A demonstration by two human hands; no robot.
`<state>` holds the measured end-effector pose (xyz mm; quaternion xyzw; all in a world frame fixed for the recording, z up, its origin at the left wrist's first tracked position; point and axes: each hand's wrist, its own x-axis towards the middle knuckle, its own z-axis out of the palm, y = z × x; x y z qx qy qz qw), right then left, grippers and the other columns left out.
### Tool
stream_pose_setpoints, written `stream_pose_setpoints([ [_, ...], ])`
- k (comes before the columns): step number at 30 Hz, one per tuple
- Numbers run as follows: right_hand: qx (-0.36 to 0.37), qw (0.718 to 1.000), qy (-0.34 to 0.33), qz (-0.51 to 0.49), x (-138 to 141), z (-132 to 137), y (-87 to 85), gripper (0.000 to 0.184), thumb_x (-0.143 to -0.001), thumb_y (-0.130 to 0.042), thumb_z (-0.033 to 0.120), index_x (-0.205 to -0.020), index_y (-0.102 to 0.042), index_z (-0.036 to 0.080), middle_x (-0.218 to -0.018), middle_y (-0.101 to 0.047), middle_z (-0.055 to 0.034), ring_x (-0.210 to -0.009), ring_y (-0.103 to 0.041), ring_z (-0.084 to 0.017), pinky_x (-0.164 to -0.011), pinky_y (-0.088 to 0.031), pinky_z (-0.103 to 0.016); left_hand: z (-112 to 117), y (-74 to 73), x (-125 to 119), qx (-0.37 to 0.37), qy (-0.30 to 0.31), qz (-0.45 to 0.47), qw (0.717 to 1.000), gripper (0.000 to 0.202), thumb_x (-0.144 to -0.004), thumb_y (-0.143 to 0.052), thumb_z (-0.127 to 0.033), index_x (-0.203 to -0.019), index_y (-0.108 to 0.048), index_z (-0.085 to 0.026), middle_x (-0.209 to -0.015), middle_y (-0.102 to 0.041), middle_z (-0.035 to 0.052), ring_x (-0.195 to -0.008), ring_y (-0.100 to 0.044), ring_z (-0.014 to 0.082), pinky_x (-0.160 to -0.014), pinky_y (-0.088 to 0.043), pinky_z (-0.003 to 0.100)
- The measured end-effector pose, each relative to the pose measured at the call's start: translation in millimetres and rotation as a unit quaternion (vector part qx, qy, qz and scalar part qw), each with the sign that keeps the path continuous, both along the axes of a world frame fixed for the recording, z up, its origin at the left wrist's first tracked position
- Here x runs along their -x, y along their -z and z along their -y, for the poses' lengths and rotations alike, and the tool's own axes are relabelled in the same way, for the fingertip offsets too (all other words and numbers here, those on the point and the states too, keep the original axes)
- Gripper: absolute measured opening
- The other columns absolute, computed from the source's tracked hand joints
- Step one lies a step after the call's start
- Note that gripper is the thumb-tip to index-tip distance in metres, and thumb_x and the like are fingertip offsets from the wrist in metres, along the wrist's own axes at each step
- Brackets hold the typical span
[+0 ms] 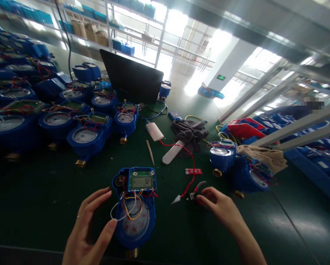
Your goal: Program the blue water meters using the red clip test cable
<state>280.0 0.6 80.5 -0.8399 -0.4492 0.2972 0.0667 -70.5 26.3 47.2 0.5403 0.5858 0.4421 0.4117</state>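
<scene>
A blue water meter [134,217] lies on the dark green table in front of me, with a small LCD board [141,180] on top and loose coloured wires over its dial. My left hand [89,230] is spread open beside the meter's left side, thumb tip touching the white wire. My right hand [223,209] rests to the right, its fingers on a small pair of cutters [195,192] with red handles. A red wire [191,162] runs from the cutters' area up to a white box [154,131].
Several blue meters [84,136] crowd the left of the table. A black laptop [132,79] stands at the back. A grey cloth [189,132], white stick [172,152], wooden pick [150,152] and two more meters [237,162] lie to the right. Shelving stands behind.
</scene>
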Motion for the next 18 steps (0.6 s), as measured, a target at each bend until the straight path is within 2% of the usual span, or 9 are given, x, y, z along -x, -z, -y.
stream_pose_setpoints([
  [2, -0.013, 1.0, 0.001, -0.014, 5, 0, 0.6, 0.041, -0.089, -0.051, 0.056, -0.1, -0.063, 0.019, -0.093, -0.071, -0.0075, -0.087, -0.068, -0.026, -0.077, -0.052, -0.039, 1, 1.2, -1, 0.007, 0.002, 0.018, 1.0, 0.039, -0.091, -0.057, -0.05, -0.126, -0.056, -0.031, -0.141, -0.05, 0.0028, -0.13, -0.049, 0.0286, -0.11, -0.041, 0.042],
  [4, -0.012, 0.999, -0.007, -0.05, 16, -1, 2.6, 0.041, -0.092, -0.047, 0.055, -0.099, -0.063, 0.017, -0.091, -0.071, -0.0077, -0.08, -0.068, -0.024, -0.073, -0.053, -0.037, 2, 2.6, -3, 0.012, 0.006, 0.032, 0.999, 0.041, -0.092, -0.057, -0.049, -0.128, -0.054, -0.031, -0.143, -0.049, 0.0035, -0.131, -0.048, 0.0283, -0.111, -0.039, 0.041],
  [6, 0.002, 0.995, -0.024, -0.1, 31, -2, 7.4, 0.042, -0.093, -0.049, 0.053, -0.103, -0.062, 0.015, -0.084, -0.07, -0.0057, -0.068, -0.067, -0.02, -0.062, -0.055, -0.033, 3, 4.2, -4, 0.009, 0.01, 0.04, 0.999, 0.042, -0.092, -0.058, -0.047, -0.129, -0.054, -0.03, -0.144, -0.048, 0.0047, -0.132, -0.048, 0.0284, -0.112, -0.038, 0.041],
  [8, 0.015, 0.989, -0.041, -0.142, 48, -2, 15.1, 0.041, -0.092, -0.054, 0.047, -0.115, -0.059, 0.014, -0.079, -0.068, -0.0017, -0.061, -0.067, -0.018, -0.056, -0.055, -0.03, 4, 5.7, -3, 0.006, 0.01, 0.043, 0.999, 0.041, -0.092, -0.058, -0.044, -0.129, -0.055, -0.028, -0.143, -0.049, 0.0061, -0.131, -0.05, 0.0283, -0.113, -0.038, 0.042],
  [10, 0.019, 0.985, -0.051, -0.166, 60, -1, 23.7, 0.04, -0.091, -0.057, 0.039, -0.123, -0.056, 0.016, -0.071, -0.065, 0.0025, -0.057, -0.067, -0.017, -0.054, -0.056, -0.029, 4, 7.1, -1, 0.003, 0.009, 0.042, 0.999, 0.039, -0.093, -0.058, -0.043, -0.128, -0.056, -0.026, -0.142, -0.05, 0.0077, -0.129, -0.051, 0.0282, -0.112, -0.041, 0.042],
  [12, 0.011, 0.984, -0.059, -0.171, 66, 0, 30.1, 0.036, -0.093, -0.052, 0.036, -0.122, -0.057, 0.016, -0.069, -0.063, 0.0028, -0.057, -0.067, -0.017, -0.056, -0.056, -0.03, 4, 8.0, 1, 0.001, 0.016, 0.038, 0.999, 0.039, -0.093, -0.058, -0.041, -0.128, -0.056, -0.026, -0.142, -0.05, 0.0082, -0.129, -0.052, 0.0283, -0.11, -0.043, 0.042],
  [15, -0.069, 0.976, -0.03, -0.204, 68, 0, 32.4, 0.041, -0.099, -0.043, 0.046, -0.123, -0.054, 0.016, -0.088, -0.07, -0.0061, -0.073, -0.072, -0.02, -0.063, -0.059, -0.034, 5, 7.2, 3, -0.002, 0.027, 0.035, 0.999, 0.039, -0.091, -0.059, -0.04, -0.128, -0.056, -0.028, -0.14, -0.051, 0.007, -0.129, -0.052, 0.0286, -0.108, -0.044, 0.043],
  [16, -0.121, 0.964, -0.004, -0.238, 68, -2, 31.3, 0.042, -0.098, -0.045, 0.05, -0.125, -0.054, 0.018, -0.1, -0.071, -0.0094, -0.083, -0.073, -0.022, -0.068, -0.061, -0.036, 5, 6.4, 2, 0.0, 0.024, 0.04, 0.999, 0.038, -0.091, -0.059, -0.041, -0.128, -0.056, -0.029, -0.14, -0.051, 0.0063, -0.129, -0.051, 0.0286, -0.108, -0.044, 0.044],
  [18, -0.234, 0.917, 0.052, -0.319, 70, -6, 27.7, 0.04, -0.094, -0.057, 0.052, -0.121, -0.061, 0.023, -0.119, -0.069, -0.0101, -0.101, -0.071, -0.025, -0.077, -0.062, -0.038, 6, 4.3, -1, 0.008, 0.014, 0.06, 0.998, 0.037, -0.092, -0.057, -0.042, -0.127, -0.056, -0.031, -0.14, -0.05, 0.0049, -0.129, -0.05, 0.0289, -0.109, -0.041, 0.047],
])
